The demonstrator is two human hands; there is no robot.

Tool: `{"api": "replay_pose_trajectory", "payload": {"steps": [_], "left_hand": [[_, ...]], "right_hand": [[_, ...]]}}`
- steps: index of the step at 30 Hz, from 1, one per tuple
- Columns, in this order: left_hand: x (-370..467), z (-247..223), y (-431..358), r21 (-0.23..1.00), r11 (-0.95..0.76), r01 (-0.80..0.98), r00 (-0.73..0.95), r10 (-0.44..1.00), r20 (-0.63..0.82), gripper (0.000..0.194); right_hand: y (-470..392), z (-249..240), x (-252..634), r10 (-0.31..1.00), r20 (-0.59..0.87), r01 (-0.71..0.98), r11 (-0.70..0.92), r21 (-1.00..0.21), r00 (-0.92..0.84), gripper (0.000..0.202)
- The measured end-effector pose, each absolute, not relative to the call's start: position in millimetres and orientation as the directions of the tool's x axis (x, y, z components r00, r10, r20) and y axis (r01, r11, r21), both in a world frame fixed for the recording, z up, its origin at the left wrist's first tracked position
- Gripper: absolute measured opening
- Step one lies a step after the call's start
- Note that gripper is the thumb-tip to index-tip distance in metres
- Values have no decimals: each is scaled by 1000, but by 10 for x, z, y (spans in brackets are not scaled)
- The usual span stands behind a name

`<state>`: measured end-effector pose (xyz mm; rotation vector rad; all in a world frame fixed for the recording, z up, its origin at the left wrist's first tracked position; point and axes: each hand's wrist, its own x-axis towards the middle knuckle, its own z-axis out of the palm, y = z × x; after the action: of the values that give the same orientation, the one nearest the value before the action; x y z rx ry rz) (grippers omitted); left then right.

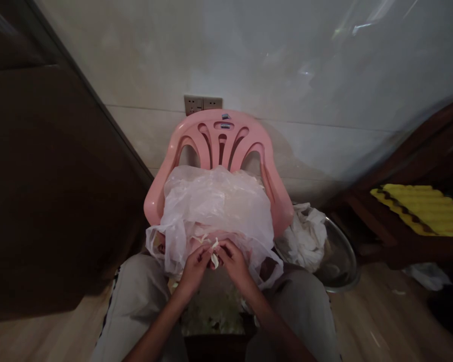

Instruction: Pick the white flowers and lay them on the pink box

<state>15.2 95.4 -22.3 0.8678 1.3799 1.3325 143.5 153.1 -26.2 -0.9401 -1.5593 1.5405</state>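
Observation:
Both hands meet at the near edge of a translucent white plastic bag (219, 198) on a pink plastic chair (266, 151). Between the fingertips is a small pale, curled piece (215, 259), like a vegetable strip; its exact kind is unclear. My left hand (196, 264) pinches it from one side and my right hand (232, 259) from the other. A few similar pale strips (201, 238) lie just beyond the fingers, in the mouth of the bag. Below the hands, between the knees, is a dim container with greenish bits (213, 311), partly hidden by the forearms.
A metal basin (342, 259) with a crumpled white bag (307, 236) stands on the floor at right. Farther right, yellow ridged trays (423, 208) rest on a dark wooden seat (370, 213). A dark cabinet (53, 191) rises at left. A wall socket (203, 104) is behind the chair.

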Motion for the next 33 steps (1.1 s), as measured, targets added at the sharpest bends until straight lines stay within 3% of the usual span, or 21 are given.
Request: {"api": "replay_pose_trajectory", "payload": {"steps": [8,15,21,25,28,33], "left_hand": [[154,-166,946,990,109,-92,-386,912,-136,37],[-42,-88,987,981,121,-150,-529,828,-183,38],[-23,-72,976,984,98,-151,-506,847,-162,37],[-126,-137,967,983,47,-177,-674,722,-156,34],[-224,-122,962,988,45,-149,-707,693,-138,34],[-50,-66,930,997,83,-11,-522,850,-76,34]], "right_hand": [[1467,-186,1482,837,239,204,377,-903,-492,16],[1589,-188,1568,925,240,294,326,-899,-293,12],[1675,-209,1651,963,239,367,267,-891,-121,9],[1702,-261,1699,974,223,393,195,-899,27,12],[1707,-239,1734,974,209,396,225,-890,-83,19],[1569,-165,1646,910,144,360,294,-886,-388,28]]}}
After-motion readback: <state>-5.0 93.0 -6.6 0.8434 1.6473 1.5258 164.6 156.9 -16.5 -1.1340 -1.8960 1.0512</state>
